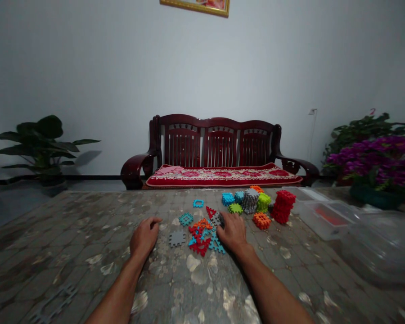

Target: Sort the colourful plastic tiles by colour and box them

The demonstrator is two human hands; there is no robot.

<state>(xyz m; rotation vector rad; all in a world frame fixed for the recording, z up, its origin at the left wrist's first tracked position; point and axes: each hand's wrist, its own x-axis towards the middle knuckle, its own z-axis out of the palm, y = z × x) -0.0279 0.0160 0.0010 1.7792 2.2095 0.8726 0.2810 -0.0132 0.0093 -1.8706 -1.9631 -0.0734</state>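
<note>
Hands (pixel 144 236) (pixel 233 230) apart, loose pieces (pixel 196 231) between

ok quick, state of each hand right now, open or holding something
Left hand: loosely open, nothing visible in it.
Right hand: fingers at a grey notched puzzle piece; whether it's gripped cannot be told.

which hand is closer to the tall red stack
Right. The right hand is left of the red stack, with the orange stack between them; the left hand is much farther left, beyond the grey square.
</note>
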